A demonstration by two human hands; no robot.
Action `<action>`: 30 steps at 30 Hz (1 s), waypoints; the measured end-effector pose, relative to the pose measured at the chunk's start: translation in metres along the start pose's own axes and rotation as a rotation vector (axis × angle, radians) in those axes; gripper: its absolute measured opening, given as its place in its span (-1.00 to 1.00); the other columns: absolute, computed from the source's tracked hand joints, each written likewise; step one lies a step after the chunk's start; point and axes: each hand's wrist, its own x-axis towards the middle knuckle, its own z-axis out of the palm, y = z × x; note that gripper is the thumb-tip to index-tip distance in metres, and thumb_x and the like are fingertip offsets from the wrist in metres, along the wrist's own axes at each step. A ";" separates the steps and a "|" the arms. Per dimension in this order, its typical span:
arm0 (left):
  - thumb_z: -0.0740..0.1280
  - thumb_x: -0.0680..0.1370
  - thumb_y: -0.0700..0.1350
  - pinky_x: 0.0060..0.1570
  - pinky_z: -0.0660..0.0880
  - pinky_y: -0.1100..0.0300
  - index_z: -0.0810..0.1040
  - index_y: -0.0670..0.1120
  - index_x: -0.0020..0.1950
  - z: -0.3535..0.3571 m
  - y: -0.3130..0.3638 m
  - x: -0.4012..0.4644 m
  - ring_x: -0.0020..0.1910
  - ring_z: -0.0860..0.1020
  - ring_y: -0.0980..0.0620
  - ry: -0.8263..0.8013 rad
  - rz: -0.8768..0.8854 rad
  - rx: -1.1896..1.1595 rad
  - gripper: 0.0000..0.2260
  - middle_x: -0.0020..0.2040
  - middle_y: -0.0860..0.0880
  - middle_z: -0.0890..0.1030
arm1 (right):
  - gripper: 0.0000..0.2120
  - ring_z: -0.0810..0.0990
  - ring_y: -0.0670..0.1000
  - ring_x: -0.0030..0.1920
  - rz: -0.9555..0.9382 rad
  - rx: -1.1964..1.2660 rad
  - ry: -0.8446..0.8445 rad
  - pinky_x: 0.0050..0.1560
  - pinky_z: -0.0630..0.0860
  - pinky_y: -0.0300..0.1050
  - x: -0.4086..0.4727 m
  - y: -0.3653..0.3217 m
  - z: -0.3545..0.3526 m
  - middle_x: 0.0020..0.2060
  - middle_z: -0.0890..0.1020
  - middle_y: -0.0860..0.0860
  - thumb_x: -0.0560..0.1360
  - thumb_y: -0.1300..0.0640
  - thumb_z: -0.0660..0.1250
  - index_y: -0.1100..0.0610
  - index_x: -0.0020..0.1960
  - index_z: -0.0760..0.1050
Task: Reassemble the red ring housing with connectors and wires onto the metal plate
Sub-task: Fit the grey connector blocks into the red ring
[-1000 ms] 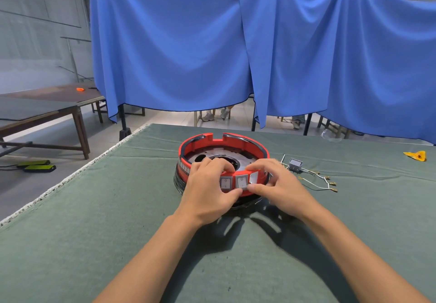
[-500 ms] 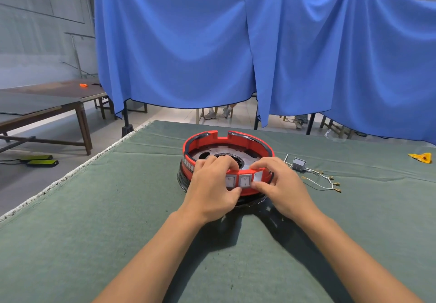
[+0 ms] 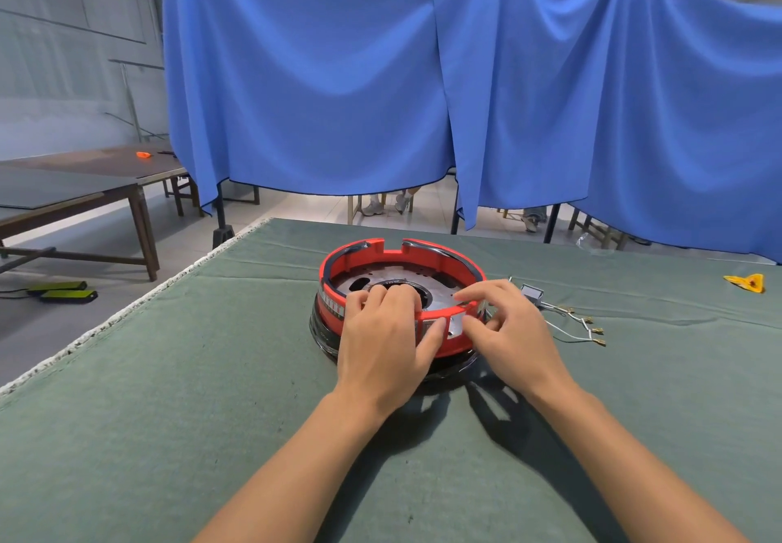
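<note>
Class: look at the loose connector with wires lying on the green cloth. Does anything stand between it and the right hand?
Nothing visible does. The loose connector with wires lies on bare green cloth just beyond the right hand, which is at the red ring housing, beside the left hand.

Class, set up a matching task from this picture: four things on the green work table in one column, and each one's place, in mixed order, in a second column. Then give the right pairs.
Things
1. red ring housing
2. loose connector with wires
3. yellow scrap
4. left hand

Places
A. far right of the table, alone
B. middle of the table, on a dark base
C. on the housing's near rim, left of the right hand
D. on the cloth just right of the housing

Pairs: 1-B, 2-D, 3-A, 4-C
</note>
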 end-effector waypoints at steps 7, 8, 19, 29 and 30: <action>0.13 0.57 0.02 -0.09 0.31 0.05 0.59 -0.06 -0.12 0.018 0.004 0.009 -0.20 0.52 -0.10 -0.045 0.135 0.182 -0.71 -0.22 -0.01 0.60 | -0.92 0.55 -0.03 -0.05 0.272 -0.135 0.340 -0.12 0.38 -0.11 0.019 0.039 -0.020 0.01 0.56 -0.09 0.50 0.06 0.30 -0.10 -0.13 0.53; 0.13 0.58 0.02 -0.10 0.31 0.05 0.59 -0.05 -0.13 0.020 0.003 0.009 -0.20 0.51 -0.10 -0.041 0.137 0.183 -0.71 -0.23 0.00 0.59 | -0.91 0.52 0.01 0.05 0.295 -0.182 0.324 -0.09 0.36 -0.11 0.023 0.049 -0.021 0.07 0.55 -0.06 0.51 0.06 0.29 -0.06 -0.02 0.55; 0.14 0.57 0.04 -0.10 0.34 0.03 0.59 -0.03 -0.12 0.028 -0.002 0.010 -0.19 0.50 -0.08 -0.034 0.097 0.109 -0.72 -0.22 0.03 0.58 | -0.48 0.31 0.18 0.32 0.466 -0.473 -0.018 0.25 0.32 0.05 0.058 0.111 -0.006 0.38 0.34 0.08 0.52 0.06 0.29 0.05 0.45 0.28; 0.17 0.56 0.04 -0.07 0.33 0.03 0.59 -0.04 -0.11 0.028 -0.003 0.010 -0.17 0.51 -0.09 -0.055 0.084 0.116 -0.75 -0.20 0.02 0.60 | -0.72 0.56 0.11 -0.07 0.157 -0.141 0.321 -0.06 0.41 -0.14 0.046 0.079 -0.014 0.04 0.47 0.02 0.41 0.24 0.43 0.10 0.10 0.50; 0.17 0.56 0.04 -0.07 0.33 0.03 0.59 -0.04 -0.11 0.027 -0.003 0.010 -0.17 0.52 -0.09 -0.055 0.090 0.122 -0.75 -0.20 0.02 0.60 | -0.72 0.57 0.11 -0.07 0.152 -0.094 0.311 -0.06 0.44 -0.11 0.042 0.072 -0.014 0.01 0.51 0.00 0.40 0.23 0.45 0.08 0.07 0.49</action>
